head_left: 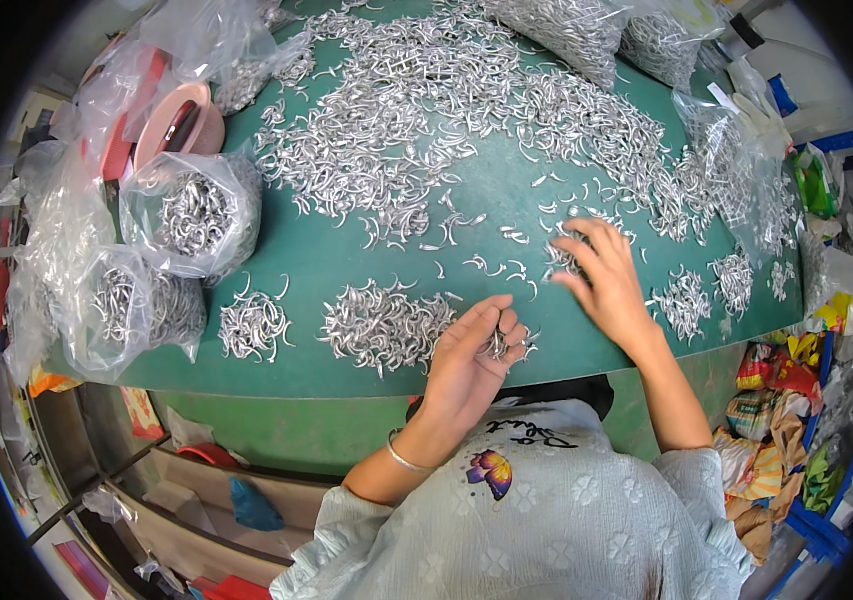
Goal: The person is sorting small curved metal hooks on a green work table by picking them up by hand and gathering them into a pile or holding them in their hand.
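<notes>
My left hand (468, 352) is palm up near the table's front edge, its fingers curled around a few small curved silvery metal pieces (495, 345). Right beside it, on its left, lies a heap of the same curved pieces (381, 328). Farther right, my right hand (606, 278) has its fingers apart over a small cluster of pieces (561, 252), its fingertips touching or just above them. What lies under that palm is hidden. A few loose pieces (491, 266) are scattered between the two hands.
A wide spread of curved pieces (376, 140) covers the far part of the green table (506, 190). Small piles (684, 303) sit at the right, and another pile (253, 326) at the left. Filled clear bags (196, 215) and a pink container (181, 125) stand at the left.
</notes>
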### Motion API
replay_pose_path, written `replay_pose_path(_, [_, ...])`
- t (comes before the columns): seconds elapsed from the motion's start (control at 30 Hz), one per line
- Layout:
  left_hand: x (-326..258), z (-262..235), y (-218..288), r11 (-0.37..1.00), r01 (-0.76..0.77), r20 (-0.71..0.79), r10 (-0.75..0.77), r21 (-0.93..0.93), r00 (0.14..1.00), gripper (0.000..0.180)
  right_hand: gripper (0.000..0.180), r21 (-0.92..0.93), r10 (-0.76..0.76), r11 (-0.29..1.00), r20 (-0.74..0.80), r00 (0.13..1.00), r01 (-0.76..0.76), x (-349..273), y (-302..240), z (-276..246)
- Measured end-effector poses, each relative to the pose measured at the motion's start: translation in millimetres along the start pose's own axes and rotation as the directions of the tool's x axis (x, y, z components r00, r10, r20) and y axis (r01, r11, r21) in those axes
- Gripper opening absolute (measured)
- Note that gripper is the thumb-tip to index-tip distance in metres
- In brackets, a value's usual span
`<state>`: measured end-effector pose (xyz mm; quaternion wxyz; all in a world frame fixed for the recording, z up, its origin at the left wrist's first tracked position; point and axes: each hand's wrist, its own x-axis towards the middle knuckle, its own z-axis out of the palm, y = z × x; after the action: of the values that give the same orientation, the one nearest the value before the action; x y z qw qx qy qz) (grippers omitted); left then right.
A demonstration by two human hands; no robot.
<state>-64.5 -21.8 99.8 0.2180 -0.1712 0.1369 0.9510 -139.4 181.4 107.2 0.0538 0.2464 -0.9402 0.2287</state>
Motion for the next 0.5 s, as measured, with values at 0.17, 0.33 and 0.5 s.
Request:
replay_pose_path(0.17, [-4, 4, 0, 1.000, -0.016, 0.019, 0.015, 0.018, 1.000, 0.022, 0.016, 0.376, 0.231, 0.916, -0.201, 0.952, -0.143, 12, 38, -1])
replay_pose_path(0.33, [-4, 3, 0, 1.000, -0.026, 0.010, 0.026, 0.007, 1.000, 0.022, 0.013, 0.874, 0.560, 0.378, 0.046, 0.828, -0.305, 20, 46, -24])
replay_pose_path(0.5, [-2, 3, -1, 1.000, -0.002, 0.003, 0.002, 0.014, 1.000, 0.022, 0.020, 0.853, 0.384, 0.338, 0.261, 0.886, -0.398, 27, 32, -31])
